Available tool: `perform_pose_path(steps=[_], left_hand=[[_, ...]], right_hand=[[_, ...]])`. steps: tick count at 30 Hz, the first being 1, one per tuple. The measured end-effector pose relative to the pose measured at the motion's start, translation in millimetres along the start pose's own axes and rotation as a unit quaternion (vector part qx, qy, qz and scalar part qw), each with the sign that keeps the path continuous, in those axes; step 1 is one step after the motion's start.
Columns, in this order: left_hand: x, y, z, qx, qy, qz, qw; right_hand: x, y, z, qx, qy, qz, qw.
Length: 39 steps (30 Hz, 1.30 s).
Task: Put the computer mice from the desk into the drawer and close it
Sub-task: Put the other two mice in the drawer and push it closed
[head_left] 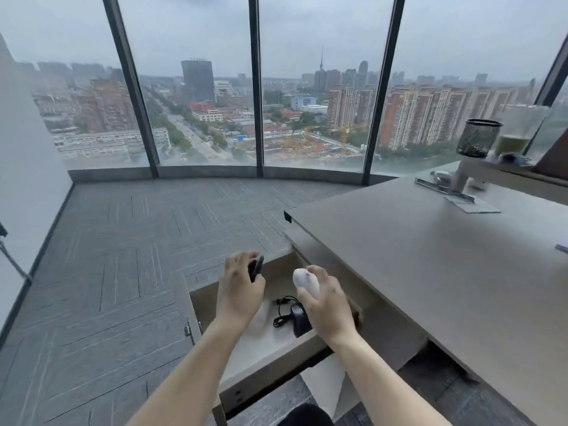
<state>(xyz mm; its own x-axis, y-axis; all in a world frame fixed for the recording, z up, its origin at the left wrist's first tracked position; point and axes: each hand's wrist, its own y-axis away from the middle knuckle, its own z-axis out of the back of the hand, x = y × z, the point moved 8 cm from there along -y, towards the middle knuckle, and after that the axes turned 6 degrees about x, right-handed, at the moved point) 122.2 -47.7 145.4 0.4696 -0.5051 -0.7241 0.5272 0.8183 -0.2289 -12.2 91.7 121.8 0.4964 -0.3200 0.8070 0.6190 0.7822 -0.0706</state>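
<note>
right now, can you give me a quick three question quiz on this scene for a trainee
1. True or false: the drawer is shut.
2. Which hand holds the white mouse? A) left hand B) right hand C) neither
3. Fill in: the mouse already lying in the drawer, with its cable beside it, is ____ in colour.

Key
1. False. It is pulled open below the desk.
2. B. The right hand grips it over the drawer, while the left hand holds a dark mouse.
3. Black, the black mouse.
</note>
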Motion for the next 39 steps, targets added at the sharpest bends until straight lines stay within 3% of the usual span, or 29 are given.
perform_pose_path(steps=[4, 7, 12, 17, 19, 22, 27, 32, 36, 39], left_hand=[[86, 4, -35, 0.084, -0.079, 0.125, 0.985], [125, 12, -59, 0.17, -0.145, 0.185, 0.957], [158, 24, -92, 0.272, -0.231, 0.24, 0.903], [169, 26, -113, 0.296, -0.242, 0.242, 0.892], [171, 24, -113, 0.293, -0.233, 0.25, 0.893], [164, 17, -104, 0.261, -0.212, 0.242, 0.91], [131, -5, -62, 0.125, -0.089, 0.159, 0.975], [115, 6, -2, -0.017, -0.017, 0.081, 0.996], [150, 39, 26, -0.073, 0.041, 0.17, 0.982], [188, 67, 21, -0.042, 0.109, 0.264, 0.957]], right_hand=[[-27, -24, -72, 0.098, 0.067, -0.091, 0.989], [-49, -38, -113, 0.173, 0.171, -0.135, 0.96], [-72, -50, -161, 0.25, 0.283, -0.153, 0.913], [-90, -53, -182, 0.291, 0.319, -0.175, 0.885], [-91, -53, -182, 0.291, 0.328, -0.176, 0.881], [-84, -56, -172, 0.256, 0.297, -0.147, 0.908], [-55, -45, -134, 0.15, 0.169, -0.065, 0.972], [-26, 3, -116, 0.09, 0.061, 0.03, 0.994], [-15, 51, -129, 0.093, 0.019, 0.075, 0.993], [-20, 79, -149, 0.15, -0.008, 0.048, 0.987]])
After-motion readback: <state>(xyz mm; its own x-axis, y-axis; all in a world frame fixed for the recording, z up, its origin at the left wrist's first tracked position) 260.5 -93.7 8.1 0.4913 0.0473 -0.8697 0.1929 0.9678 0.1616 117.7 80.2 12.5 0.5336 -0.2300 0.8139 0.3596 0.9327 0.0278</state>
